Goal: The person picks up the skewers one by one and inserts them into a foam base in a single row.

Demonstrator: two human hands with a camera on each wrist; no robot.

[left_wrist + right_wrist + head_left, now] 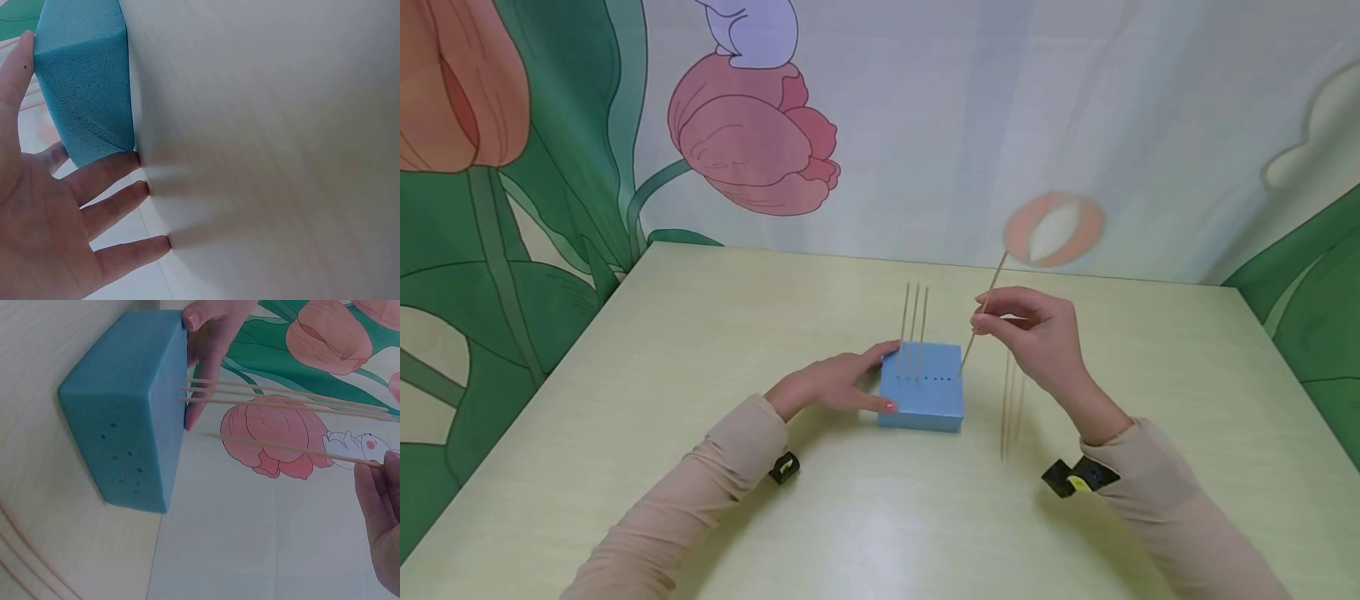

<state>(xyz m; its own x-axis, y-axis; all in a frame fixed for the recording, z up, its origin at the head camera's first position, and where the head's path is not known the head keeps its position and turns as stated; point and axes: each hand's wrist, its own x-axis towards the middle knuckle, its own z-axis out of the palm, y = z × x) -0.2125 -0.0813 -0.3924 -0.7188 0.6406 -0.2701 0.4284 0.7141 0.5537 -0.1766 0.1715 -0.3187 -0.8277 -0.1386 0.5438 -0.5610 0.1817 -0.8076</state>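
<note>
A light blue foam block (925, 400) sits on the table with three thin wooden sticks (914, 333) upright in its top. Beside them runs a row of small holes. My left hand (838, 381) spans the block's left end, thumb at the front and index finger at the back; the left wrist view shows straight, spread fingers (119, 209) with fingertips on the table. My right hand (1037, 333) pinches another stick (287, 448), slanted, its lower tip just off the block's top. At its upper end is an orange oval ring (1018, 233), blurred, with a pale middle.
Several loose sticks (1006, 417) lie on the table to the right of the block, under my right hand. Small holes (122, 456) also mark the block's side. Behind the table's far edge hangs a curtain (925, 125) printed with flowers. Black wrist devices (1078, 477) sit at both cuffs.
</note>
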